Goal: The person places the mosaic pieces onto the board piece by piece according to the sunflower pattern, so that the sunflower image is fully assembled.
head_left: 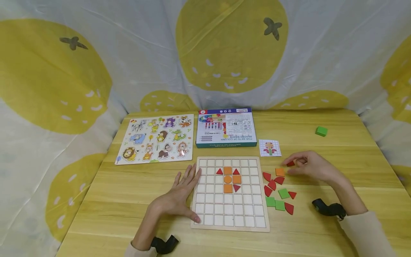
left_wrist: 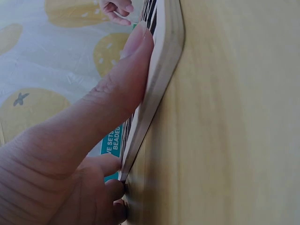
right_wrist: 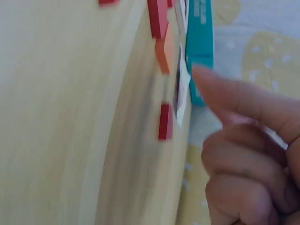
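My left hand (head_left: pixel 176 200) is spread along the left side of a wooden grid board (head_left: pixel 221 210). Its thumb (left_wrist: pixel 136 51) rests on the board's near left corner, and the other fingers lie at the far left edge. Orange squares (head_left: pixel 227 170), an orange circle (head_left: pixel 227 179) and red triangles (head_left: pixel 237 188) sit in the upper middle cells. My right hand (head_left: pixel 309 166) hovers over the table right of the board, thumb and index finger apart, other fingers curled. Below its fingertips a red piece (right_wrist: pixel 165 122) lies on the table, near a loose orange square (head_left: pixel 280 172).
Red quarter circles (head_left: pixel 289 208), green squares (head_left: pixel 280 205) and a red triangle (head_left: pixel 292 195) lie right of the board. A pattern card (head_left: pixel 270 148) lies behind them. Farther back are a boxed set (head_left: pixel 226 128), an animal puzzle (head_left: pixel 154 139) and a green block (head_left: pixel 321 131).
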The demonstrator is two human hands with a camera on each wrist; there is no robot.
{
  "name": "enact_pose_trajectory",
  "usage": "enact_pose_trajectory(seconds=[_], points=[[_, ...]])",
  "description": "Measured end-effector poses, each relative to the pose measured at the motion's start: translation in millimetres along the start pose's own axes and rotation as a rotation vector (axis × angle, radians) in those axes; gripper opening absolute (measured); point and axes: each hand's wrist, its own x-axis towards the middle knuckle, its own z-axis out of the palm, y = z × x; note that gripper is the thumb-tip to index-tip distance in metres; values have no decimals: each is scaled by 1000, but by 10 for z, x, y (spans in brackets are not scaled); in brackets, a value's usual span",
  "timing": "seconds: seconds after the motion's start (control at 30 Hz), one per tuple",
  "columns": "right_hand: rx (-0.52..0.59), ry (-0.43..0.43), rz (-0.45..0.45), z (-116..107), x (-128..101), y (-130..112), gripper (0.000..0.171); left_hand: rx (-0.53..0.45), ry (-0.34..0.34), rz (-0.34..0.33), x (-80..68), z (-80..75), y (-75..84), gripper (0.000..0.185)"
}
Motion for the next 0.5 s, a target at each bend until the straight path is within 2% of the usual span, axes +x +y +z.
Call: enact_pose_trajectory(seconds=[0.1,0.23,0.3,0.4,0.5], points=[[21,-79,-59,-45,-66,64,28,-1,1,0,4,5,6,152],[70,-272,-151,-1,-110,156,26,-3,-7,-12,-1,4,10,152],[79,-342,-163,39,-111,189,25,-1,-9,-17,-5,1,10,152],[73,-367,-144,81,-100,208,23,-1,-8,-18,-6,-2,9,152],[56,-331,-134,96,-84,201,21,0,-6,-14,-2,-2,7,152]])
